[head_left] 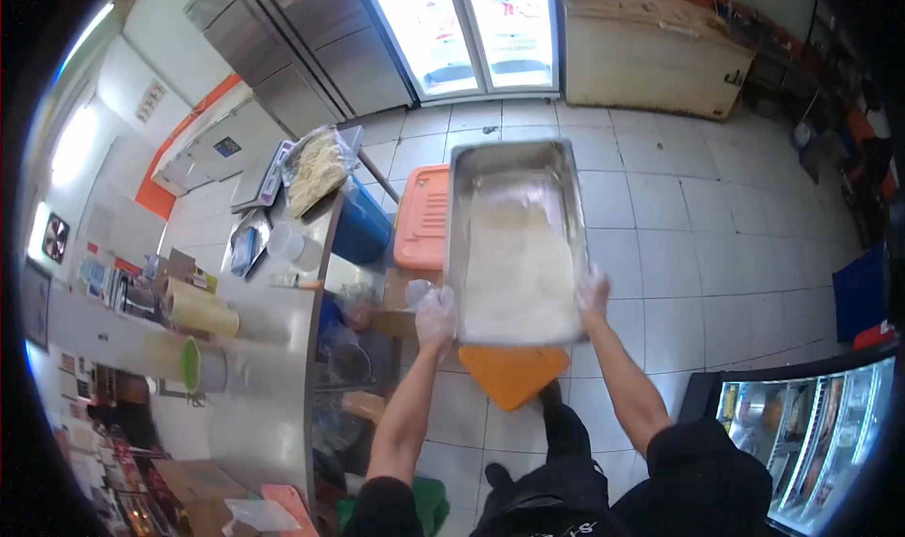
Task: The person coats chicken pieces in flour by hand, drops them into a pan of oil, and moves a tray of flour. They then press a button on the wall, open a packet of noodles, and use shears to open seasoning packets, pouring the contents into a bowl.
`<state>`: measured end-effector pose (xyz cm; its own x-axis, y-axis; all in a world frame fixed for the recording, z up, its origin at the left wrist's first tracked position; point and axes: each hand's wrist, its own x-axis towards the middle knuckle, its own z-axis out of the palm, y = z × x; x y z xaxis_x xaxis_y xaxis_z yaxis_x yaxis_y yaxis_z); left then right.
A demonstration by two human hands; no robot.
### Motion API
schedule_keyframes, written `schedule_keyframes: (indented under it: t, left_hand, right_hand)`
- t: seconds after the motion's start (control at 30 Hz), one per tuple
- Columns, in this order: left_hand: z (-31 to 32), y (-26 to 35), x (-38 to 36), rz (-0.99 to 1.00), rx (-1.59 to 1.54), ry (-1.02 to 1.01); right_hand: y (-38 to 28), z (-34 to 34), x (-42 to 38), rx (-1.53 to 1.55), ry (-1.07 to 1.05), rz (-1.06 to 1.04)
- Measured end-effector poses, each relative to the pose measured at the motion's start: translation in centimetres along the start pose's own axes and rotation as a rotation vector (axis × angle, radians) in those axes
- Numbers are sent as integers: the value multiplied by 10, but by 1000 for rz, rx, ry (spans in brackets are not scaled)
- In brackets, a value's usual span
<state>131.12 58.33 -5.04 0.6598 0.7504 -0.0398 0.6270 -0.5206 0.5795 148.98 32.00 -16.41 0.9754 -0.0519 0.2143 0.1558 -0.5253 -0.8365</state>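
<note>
A deep rectangular steel pan (528,165) is held out in front of my body over the tiled floor. White powder like flour (518,278) covers most of its bottom, thickest toward my side. My left hand (436,318), in a clear plastic glove, is closed on the near left edge of the pan. On the opposite side my right hand (594,294), also gloved and a little blurred, grips the near right edge. The fingers of both hands are partly hidden by the pan.
A steel worktable (269,377) runs along my left, with a bag of crumbs (316,174) on it. Beside the pan is a salmon-coloured lid (421,218); an orange piece (514,377) shows below. Glass-door fridges (471,33) and a chest freezer (650,56) line the back.
</note>
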Motion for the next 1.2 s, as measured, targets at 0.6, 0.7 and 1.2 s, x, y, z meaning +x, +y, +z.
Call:
schedule_keyframes:
  t: [0.6,0.7,1.2]
  left_hand:
    - [201,-105,205,-10,-1018,-372]
    - [181,-8,182,-391,-1298,-639]
    - [201,21,259,-166,-1527,-428]
  right_hand:
    - [-39,114,131,-83,-248,123]
    - [-59,121,100,-270,-400,-594]
    - [-148,58,103,-32,-898,-529]
